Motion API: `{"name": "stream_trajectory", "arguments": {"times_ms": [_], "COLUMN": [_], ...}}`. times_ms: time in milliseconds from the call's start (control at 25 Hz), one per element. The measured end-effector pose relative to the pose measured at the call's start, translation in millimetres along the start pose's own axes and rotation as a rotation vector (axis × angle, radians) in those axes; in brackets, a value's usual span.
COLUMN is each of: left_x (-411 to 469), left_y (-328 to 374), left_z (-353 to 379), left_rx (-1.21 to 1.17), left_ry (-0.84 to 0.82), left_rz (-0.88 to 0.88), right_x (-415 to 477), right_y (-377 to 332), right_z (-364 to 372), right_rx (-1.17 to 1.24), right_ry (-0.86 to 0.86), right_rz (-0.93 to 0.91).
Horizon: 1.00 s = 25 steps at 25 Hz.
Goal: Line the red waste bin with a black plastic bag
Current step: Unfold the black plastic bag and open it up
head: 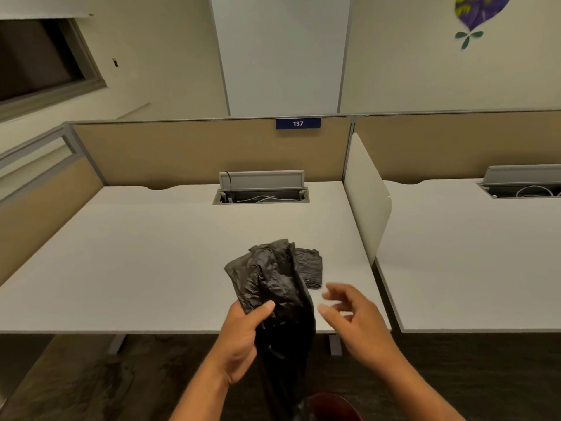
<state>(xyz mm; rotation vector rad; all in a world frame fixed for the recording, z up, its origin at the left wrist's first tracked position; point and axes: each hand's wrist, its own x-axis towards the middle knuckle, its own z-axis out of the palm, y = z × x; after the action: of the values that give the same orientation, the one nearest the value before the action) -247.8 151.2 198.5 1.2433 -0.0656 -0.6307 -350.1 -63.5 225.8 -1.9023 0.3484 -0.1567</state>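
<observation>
My left hand grips a crumpled black plastic bag, thumb pressed on its front; the bag's upper part stands above the desk edge and its lower part hangs down in front of the desk. My right hand hovers just right of the bag, fingers apart, holding nothing, slightly blurred. A folded stack of black bags lies on the white desk right behind the held bag. The rim of the red waste bin shows at the bottom edge, on the floor below my hands.
An open cable tray sits at the desk's back, under a tan partition with a blue "137" label. A white divider panel separates a second desk on the right. Dark carpet lies in front.
</observation>
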Motion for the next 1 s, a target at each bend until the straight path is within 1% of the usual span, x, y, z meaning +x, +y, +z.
{"name": "stream_trajectory", "arguments": {"times_ms": [40,160,200,280,360,400,480,520,560,640,680,720,800,920,1000], "left_x": [-4,-12,-13,-14,-14,-15,-19,-20,-21,-21,-20,-17,-11,-6,-2], "left_y": [-7,-23,-25,-25,-26,-27,-27,-25,-23,-13,-9,-9,-9,-10,-12], "left_z": [3,6,6,7,10,12,17,19,21,27,31,32,33,25,15], "left_rx": [0.002,0.007,0.027,0.13,0.284,0.339,0.346,0.339,0.31,0.182,0.145,0.133,0.097,-0.053,-0.194], "left_ry": [-0.044,-0.134,-0.142,-0.09,0.053,0.183,0.452,0.503,0.473,0.289,0.231,0.222,0.285,0.348,0.385], "left_rz": [-0.028,-0.125,-0.144,-0.116,-0.004,0.053,0.135,0.152,0.117,-0.064,-0.121,-0.145,-0.139,-0.139,-0.151], "right_x": [8,24,25,23,20,19,16,15,13,10,9,8,7,6,6], "right_y": [-10,-26,-27,-23,-16,-13,-6,-4,-2,0,0,2,5,11,15], "right_z": [-2,-3,-3,2,9,13,18,21,24,29,32,34,36,28,19], "right_rx": [0.06,0.243,0.272,0.282,0.279,0.27,0.243,0.212,0.17,0.074,0.036,0.016,0.011,0.102,0.16], "right_ry": [-0.013,-0.175,-0.192,-0.133,-0.019,0.029,0.073,0.07,0.062,0.029,0.012,0.0,-0.005,0.0,0.028], "right_rz": [0.055,0.176,0.182,0.165,0.147,0.128,0.089,0.068,0.042,-0.009,-0.02,-0.021,-0.003,0.024,0.036]}}
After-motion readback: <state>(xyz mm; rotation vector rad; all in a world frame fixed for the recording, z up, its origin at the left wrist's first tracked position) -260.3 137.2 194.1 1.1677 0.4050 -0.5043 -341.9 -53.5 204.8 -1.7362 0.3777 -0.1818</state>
